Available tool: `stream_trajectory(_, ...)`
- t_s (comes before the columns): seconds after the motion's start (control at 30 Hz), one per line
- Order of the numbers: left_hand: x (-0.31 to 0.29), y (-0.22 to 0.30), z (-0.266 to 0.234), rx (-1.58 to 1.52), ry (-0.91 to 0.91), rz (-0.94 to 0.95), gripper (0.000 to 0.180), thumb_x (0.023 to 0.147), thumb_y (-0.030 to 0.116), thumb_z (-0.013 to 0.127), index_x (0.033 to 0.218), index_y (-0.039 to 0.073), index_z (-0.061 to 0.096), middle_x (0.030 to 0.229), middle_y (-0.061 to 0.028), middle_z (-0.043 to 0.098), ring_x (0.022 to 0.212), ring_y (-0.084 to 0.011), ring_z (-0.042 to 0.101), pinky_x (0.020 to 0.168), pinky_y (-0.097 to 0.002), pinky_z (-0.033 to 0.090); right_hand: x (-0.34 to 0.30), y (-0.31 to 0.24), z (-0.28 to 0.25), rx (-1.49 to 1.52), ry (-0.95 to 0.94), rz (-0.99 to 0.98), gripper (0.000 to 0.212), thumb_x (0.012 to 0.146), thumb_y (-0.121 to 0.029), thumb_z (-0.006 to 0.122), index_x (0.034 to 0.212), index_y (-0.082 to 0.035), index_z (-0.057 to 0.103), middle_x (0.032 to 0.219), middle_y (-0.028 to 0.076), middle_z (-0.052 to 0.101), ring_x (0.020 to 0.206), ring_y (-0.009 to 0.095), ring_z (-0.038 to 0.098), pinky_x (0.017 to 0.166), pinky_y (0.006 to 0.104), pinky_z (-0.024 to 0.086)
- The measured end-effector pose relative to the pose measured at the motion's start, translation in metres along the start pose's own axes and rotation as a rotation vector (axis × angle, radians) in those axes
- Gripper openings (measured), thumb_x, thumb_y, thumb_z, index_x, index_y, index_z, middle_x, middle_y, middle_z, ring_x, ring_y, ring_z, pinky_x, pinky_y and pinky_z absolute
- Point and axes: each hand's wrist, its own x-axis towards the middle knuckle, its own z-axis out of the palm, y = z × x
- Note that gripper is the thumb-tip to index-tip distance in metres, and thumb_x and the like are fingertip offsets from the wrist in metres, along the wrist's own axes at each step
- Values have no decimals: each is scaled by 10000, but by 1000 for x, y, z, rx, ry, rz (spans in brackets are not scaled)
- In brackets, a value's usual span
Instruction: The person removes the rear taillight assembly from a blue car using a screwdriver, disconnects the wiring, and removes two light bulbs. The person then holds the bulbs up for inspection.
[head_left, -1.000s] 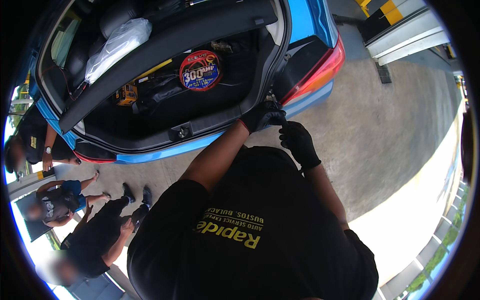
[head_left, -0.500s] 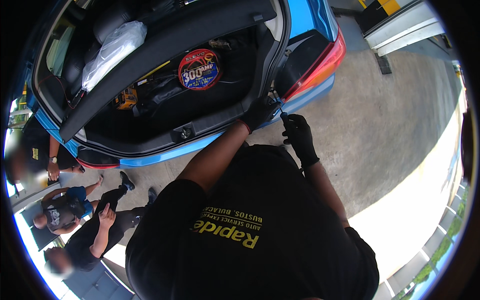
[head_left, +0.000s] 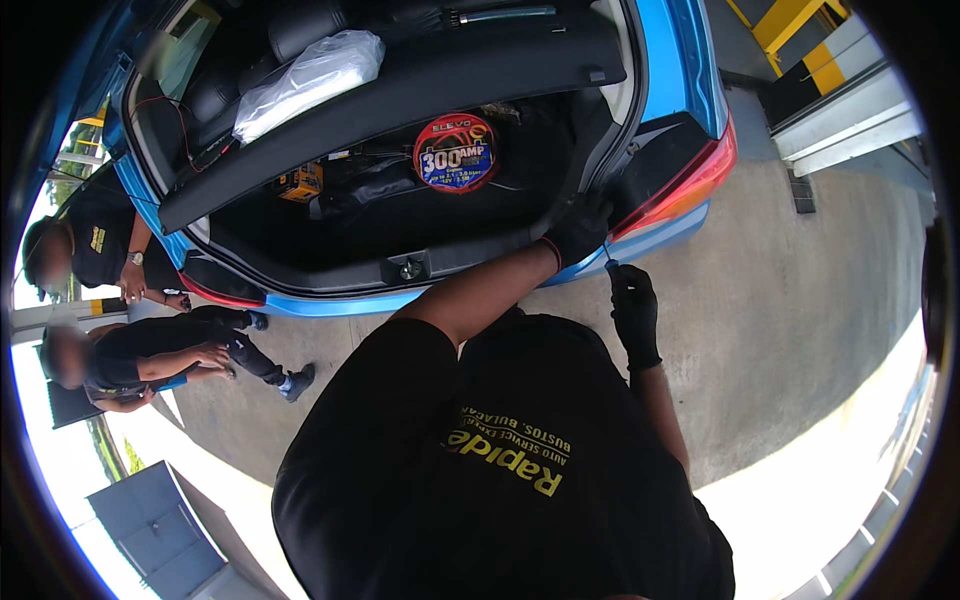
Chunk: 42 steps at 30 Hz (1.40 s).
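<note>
My right hand, in a black glove, is closed on a screwdriver whose thin shaft points up toward the bumper edge beneath the tail light. Across from it, my left hand, also gloved in black with a red cuff edge, lies at the right corner of the open boot, beside the red tail light. Its fingers merge with the dark trim, so their grip cannot be made out. The screwdriver's tip lies close to the left hand; whether it touches the car is too small to tell.
Inside the blue car's boot lie a round red cable pack and a yellow-black box. A tilted parcel shelf spans the opening, with a plastic-wrapped bundle behind it. Two people stand left of the car.
The view has shifted, so the car sits farther right in it. My right hand has drawn the screwdriver slightly away from the left hand. A person at the left has moved.
</note>
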Motion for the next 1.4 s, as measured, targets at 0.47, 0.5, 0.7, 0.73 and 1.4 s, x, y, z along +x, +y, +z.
stream_trajectory(0.47,34,1,3,-158,-245,-17,275,786,156,666,942,-37,785,1123,-218,686,940,-364,629,809,-470,478,-25,-5,-68,-131,29,35,223,1014,-257,731,1090,-61,658,750,-12,590,591,52,527,506,244,412)
stream_trajectory(0.5,33,0,3,-36,-155,-32,271,780,159,666,929,-33,785,1112,-216,687,939,-364,631,805,-469,477,-29,-4,-73,-113,38,53,239,1011,-264,735,1105,-59,654,768,-11,597,605,51,536,503,236,416)
stream_trajectory(0.7,16,10,8,157,88,-97,289,762,175,660,923,-28,789,1096,-203,695,956,-373,639,793,-477,486,-53,-9,-91,-86,59,110,339,978,-322,774,1154,-59,654,863,4,644,683,62,601,499,222,462)
stream_trajectory(0.73,15,6,-5,220,157,-86,261,787,181,648,909,7,798,1120,-186,696,985,-379,641,821,-504,497,-56,-4,-95,-84,52,110,346,981,-321,770,1159,-50,651,887,9,650,696,63,604,500,222,467)
stream_trajectory(1.4,-10,20,1,101,217,-300,217,844,250,654,954,114,783,1343,-115,633,1154,-294,588,909,-458,495,-54,-2,-163,-154,-62,77,340,978,-339,773,1125,-55,658,944,15,631,705,83,610,500,229,461)
